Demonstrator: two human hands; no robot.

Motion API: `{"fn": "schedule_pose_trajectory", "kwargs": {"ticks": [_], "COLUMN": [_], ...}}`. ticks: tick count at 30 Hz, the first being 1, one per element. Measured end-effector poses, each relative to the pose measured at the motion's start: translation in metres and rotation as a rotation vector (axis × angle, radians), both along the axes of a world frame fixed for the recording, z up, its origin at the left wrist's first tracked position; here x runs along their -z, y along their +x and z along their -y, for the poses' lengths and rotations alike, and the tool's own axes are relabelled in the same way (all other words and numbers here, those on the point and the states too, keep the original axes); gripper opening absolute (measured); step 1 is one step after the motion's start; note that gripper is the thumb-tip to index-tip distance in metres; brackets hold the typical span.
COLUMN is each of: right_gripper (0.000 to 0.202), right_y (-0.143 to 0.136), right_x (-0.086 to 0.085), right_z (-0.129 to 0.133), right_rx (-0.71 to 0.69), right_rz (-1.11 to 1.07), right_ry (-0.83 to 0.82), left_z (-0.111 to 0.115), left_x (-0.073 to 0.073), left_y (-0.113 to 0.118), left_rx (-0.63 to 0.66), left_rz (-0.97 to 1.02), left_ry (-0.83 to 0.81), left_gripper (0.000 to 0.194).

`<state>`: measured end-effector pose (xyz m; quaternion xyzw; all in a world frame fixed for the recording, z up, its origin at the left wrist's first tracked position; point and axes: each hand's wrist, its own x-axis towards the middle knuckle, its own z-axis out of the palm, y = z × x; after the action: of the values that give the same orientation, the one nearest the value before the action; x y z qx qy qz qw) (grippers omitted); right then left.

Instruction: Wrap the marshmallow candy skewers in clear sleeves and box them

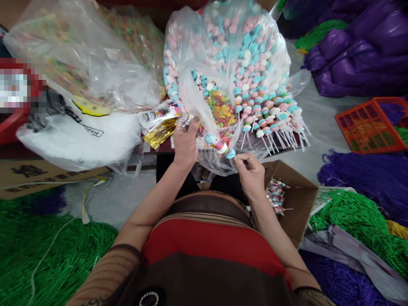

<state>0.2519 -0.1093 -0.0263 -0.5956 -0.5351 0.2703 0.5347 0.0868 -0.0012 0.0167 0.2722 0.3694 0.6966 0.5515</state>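
Observation:
My right hand (251,173) pinches the lower end of a marshmallow candy skewer (222,147), where its stick would be. The skewer has pink, white and blue pieces and slants up and left. My left hand (185,142) is closed on a small printed clear plastic wrapper (188,120), beside the skewer's upper end. Behind the skewer, colourful ring gummies (220,111) lie in an open clear bag. To the right, several finished skewers (270,112) rest in a pile, white sticks toward me. Gold twist ties (160,131) and printed wrappers (161,114) lie left of my left hand.
A large clear bag of marshmallows (223,38) stands at the back, with gummy bags (92,55) to its left. An open cardboard box (295,191) holding wrapped skewers sits low right. An orange crate (366,127), purple bundles (360,51) and green cords (47,238) surround the table.

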Motion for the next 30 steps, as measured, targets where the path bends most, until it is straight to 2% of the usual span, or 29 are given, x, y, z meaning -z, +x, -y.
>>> {"fn": "schedule_pose_trajectory", "kwargs": {"ticks": [6, 10, 16, 22, 27, 30], "right_gripper": [0.019, 0.029, 0.035, 0.022, 0.026, 0.026], "right_y": [0.002, 0.001, -0.002, -0.003, -0.014, -0.022], "right_x": [0.015, 0.007, -0.010, -0.001, 0.004, 0.001], "right_z": [-0.007, -0.004, 0.000, -0.004, -0.010, -0.012], "right_rx": [0.024, 0.023, -0.040, 0.005, 0.039, -0.015], "right_rz": [-0.150, -0.147, -0.069, -0.123, -0.378, -0.446], "right_ry": [-0.053, -0.147, -0.145, -0.096, -0.158, -0.224], "left_z": [0.004, 0.003, 0.001, -0.002, 0.011, 0.022], "left_x": [-0.002, -0.005, -0.003, 0.002, 0.005, 0.003], "left_y": [0.000, -0.001, 0.003, 0.003, 0.006, 0.011], "left_rx": [-0.004, 0.011, 0.060, 0.084, 0.225, 0.355], "left_rz": [-0.012, -0.016, 0.026, 0.039, 0.123, 0.146], "left_ry": [0.019, -0.051, -0.066, -0.136, -0.086, -0.070], "left_gripper": [0.050, 0.048, 0.056, 0.050, 0.035, 0.031]}}
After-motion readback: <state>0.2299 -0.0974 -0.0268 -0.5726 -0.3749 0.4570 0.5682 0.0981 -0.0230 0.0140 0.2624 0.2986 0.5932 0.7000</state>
